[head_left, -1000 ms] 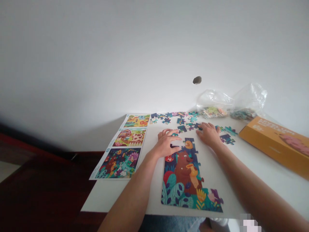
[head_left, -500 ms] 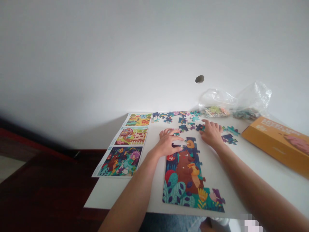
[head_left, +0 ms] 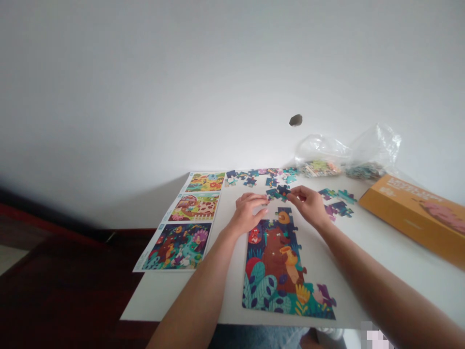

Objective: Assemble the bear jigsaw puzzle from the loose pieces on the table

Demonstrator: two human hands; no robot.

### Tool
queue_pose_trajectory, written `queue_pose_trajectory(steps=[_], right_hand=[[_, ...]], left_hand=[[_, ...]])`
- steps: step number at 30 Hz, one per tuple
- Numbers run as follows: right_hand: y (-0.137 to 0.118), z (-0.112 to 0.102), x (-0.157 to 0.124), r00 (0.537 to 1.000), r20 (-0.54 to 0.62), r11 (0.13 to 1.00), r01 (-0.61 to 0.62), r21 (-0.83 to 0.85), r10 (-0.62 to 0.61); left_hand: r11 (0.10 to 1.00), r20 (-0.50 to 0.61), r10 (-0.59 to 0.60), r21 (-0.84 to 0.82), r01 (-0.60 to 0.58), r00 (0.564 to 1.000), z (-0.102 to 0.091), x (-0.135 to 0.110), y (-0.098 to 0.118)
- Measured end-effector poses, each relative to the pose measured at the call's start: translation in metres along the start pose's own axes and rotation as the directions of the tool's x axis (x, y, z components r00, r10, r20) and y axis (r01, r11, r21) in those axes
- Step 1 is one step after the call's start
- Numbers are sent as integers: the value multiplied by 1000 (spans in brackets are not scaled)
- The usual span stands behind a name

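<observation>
A partly built bear puzzle lies on the white table in front of me. My left hand hovers at the puzzle's top left corner, fingers pinched on a dark blue piece. My right hand is raised just above the puzzle's top edge, fingers pinched on another dark piece that meets the left hand's piece. Loose pieces lie scattered beyond both hands.
A sheet of three reference pictures lies to the left of the puzzle. Two clear bags of pieces sit at the back against the wall. An orange box lies at the right. More loose pieces lie right of my right hand.
My right hand left the loose pieces and came inward holding a piece. My left hand lifted off the puzzle with a piece, and the two pieces now meet between the hands.
</observation>
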State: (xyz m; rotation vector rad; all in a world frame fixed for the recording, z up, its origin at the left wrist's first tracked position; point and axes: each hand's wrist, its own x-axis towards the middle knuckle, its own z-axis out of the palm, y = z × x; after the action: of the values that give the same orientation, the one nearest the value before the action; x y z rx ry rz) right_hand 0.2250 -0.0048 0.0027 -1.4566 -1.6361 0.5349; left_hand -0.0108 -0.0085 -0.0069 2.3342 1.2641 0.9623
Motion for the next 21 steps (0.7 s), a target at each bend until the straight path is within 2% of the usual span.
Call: queue_pose_trajectory(steps=[3,6,11,17,21], right_hand=[[-14,11,-14,977,209,975,-86,205,43],[-23,16,-22,944,330,965,-110,238,26],[-22,13,-19,949,311,998,52,32,-59],[-15,11,-15,958,287,999,13,39,-24],[-9,12,-12,966,257,999,14,-34,-5]], left_hand=[[995,-57,21,-98,-26,998,3,3,-1],[983,-81,-14,-183,-1,997,6,4,0],[919,-41,-135,-379,110,990,8,3,0],[898,-20,-172,-415,148,985,8,2,-1],[903,16,-148,-406,141,989,7,2,-1]])
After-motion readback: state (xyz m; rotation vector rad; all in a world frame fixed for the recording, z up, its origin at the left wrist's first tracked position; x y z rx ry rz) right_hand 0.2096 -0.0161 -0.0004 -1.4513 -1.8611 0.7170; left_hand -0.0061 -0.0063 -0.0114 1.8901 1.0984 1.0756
